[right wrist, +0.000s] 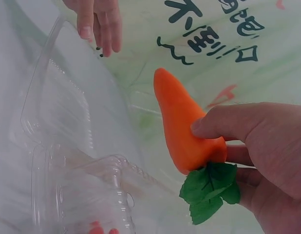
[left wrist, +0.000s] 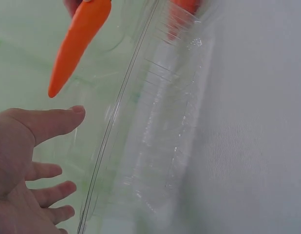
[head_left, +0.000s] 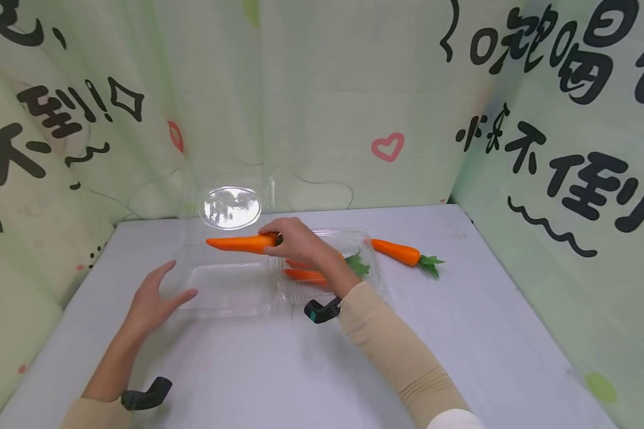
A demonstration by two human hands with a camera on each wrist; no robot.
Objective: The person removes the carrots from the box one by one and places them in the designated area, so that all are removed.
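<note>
My right hand (head_left: 307,245) pinches an orange carrot (head_left: 238,243) near its thick end and holds it above the clear plastic containers. The held carrot's tip points left, and its green leaves (right wrist: 211,190) show below the thumb in the right wrist view. My left hand (head_left: 152,302) hovers beside the left clear plastic container (head_left: 228,311), thumb and fingers spread, holding nothing. Under my right forearm, the right clear plastic container (head_left: 372,271) has orange carrots (head_left: 303,274) and a green leaf (head_left: 357,264) in it, partly hidden by the arm.
Another carrot (head_left: 399,252) with green leaves lies on the white table (head_left: 257,369) right of the containers. A clear plastic piece (head_left: 231,208) with an oval glare stands raised at the back. Printed curtains (head_left: 322,107) enclose the table's back and sides.
</note>
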